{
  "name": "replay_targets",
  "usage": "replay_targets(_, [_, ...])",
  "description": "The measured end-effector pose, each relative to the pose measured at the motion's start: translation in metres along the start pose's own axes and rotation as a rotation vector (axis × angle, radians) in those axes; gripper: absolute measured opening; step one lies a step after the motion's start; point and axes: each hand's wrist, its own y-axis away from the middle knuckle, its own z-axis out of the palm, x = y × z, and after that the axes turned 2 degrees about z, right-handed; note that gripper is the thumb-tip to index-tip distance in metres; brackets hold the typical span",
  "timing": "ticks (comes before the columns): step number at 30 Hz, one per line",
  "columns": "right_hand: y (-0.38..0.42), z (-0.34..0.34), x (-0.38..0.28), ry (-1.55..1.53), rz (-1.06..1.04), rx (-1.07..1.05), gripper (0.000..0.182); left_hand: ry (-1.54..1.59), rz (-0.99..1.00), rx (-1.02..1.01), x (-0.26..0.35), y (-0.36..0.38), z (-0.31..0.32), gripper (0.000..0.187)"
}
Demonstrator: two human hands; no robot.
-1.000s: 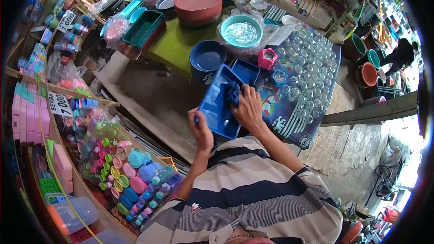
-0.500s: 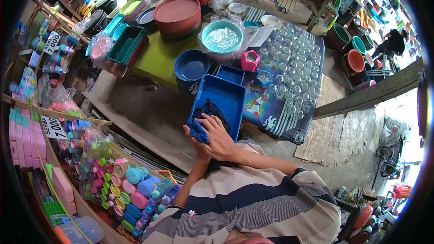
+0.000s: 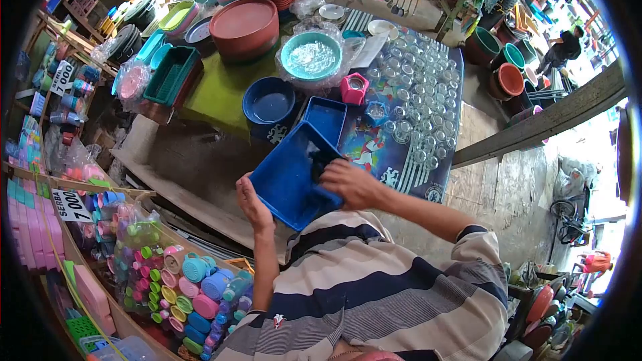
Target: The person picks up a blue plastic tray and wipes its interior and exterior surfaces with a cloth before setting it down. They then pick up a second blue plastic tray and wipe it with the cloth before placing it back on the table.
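Observation:
A blue rectangular plastic tray (image 3: 284,177) is tilted in front of me at the table's near edge. My left hand (image 3: 255,207) holds its left side, palm against the outer wall and thumb up by the rim. My right hand (image 3: 351,182) is closed on a dark cloth (image 3: 325,160) and presses it inside the tray near the right wall. Part of the cloth is hidden beneath the fingers. Just behind stands a smaller blue tray (image 3: 326,117), with a round dark-blue basin (image 3: 269,101) to its left.
Many clear glass jars (image 3: 421,100) cover the table's right side. A turquoise bowl (image 3: 311,57) and a pink clock-like item (image 3: 354,88) stand behind the trays. Colourful bottles and cups (image 3: 194,287) fill the lower left. A wooden beam (image 3: 542,117) slants at right; a person (image 3: 565,47) is far off.
The hands have parted: the left moved from the cloth to the tray's left side, the right carried the cloth to the right inside it. The tray has turned and tilted toward me.

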Motion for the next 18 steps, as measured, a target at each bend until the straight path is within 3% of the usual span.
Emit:
replay_targets(3, [-0.002, -0.011, 0.011, 0.262, 0.005, 0.019, 0.054, -0.078, 0.008, -0.069, -0.002, -0.006, -0.011, 0.049])
replay_targets(5, [-0.017, -0.029, -0.007, 0.224, 0.340, -0.171, 0.056, -0.120, 0.000, -0.099, -0.005, -0.009, -0.015, 0.052])
replay_targets(6, [-0.025, -0.040, -0.011, 0.227, 0.337, -0.174, 0.056, -0.130, -0.025, -0.088, -0.006, -0.009, -0.015, 0.052])
replay_targets(8, [-0.039, -0.057, -0.013, 0.172, 0.272, 0.266, 0.064, -0.138, -0.055, -0.073, -0.010, -0.007, -0.013, 0.053])
replay_targets(10, [-0.045, -0.044, -0.004, 0.172, 0.276, 0.278, 0.074, -0.077, -0.047, -0.096, -0.013, -0.006, -0.011, 0.055])
replay_targets(14, [-0.040, -0.007, -0.002, 0.317, 0.285, 0.098, 0.085, -0.049, 0.004, -0.081, 0.001, -0.004, -0.006, 0.057])
replay_targets(16, [-0.029, 0.019, -0.003, 0.185, 0.300, -0.022, 0.082, 0.062, -0.034, 0.079, 0.005, -0.006, -0.007, 0.058])
replay_targets(18, [-0.021, 0.031, -0.010, 0.084, 0.322, 0.005, 0.079, 0.105, -0.100, 0.067, 0.000, -0.011, -0.009, 0.060])
